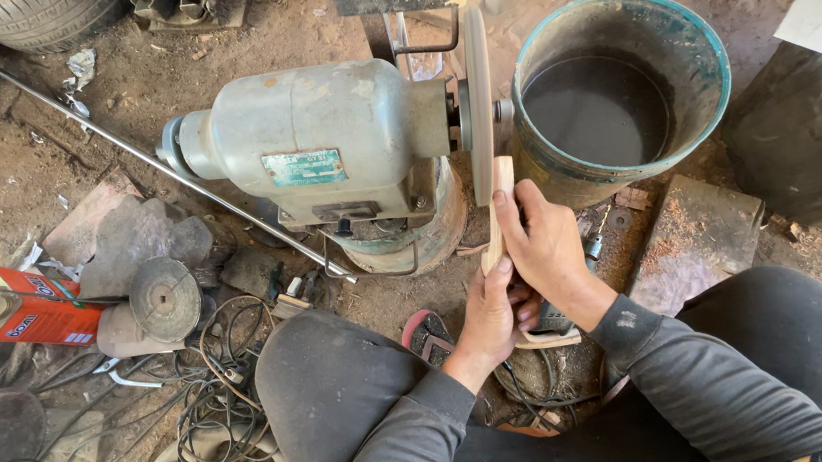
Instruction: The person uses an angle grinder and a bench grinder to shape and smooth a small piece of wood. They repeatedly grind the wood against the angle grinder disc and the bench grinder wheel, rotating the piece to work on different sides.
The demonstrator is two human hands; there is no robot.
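A pale wooden piece [498, 215] stands nearly upright, its top end pressed against the thin grinding disc [479, 104] of a grey bench grinder [322, 139]. My right hand [545, 244] wraps the wood's upper part, fingers close to the disc. My left hand [490, 316] grips the lower part of the same piece, just below the right hand. Both arms wear dark grey sleeves, and my knees frame the hands.
A teal-rimmed bucket [703, 32] of dark water stands right of the disc. Tangled cables [211, 401], a loose round disc [164, 298], stones and an orange-labelled bottle [22, 311] lie at left. A long metal rod [121, 143] crosses the dirt floor. A tyre [39, 14] sits at the top left.
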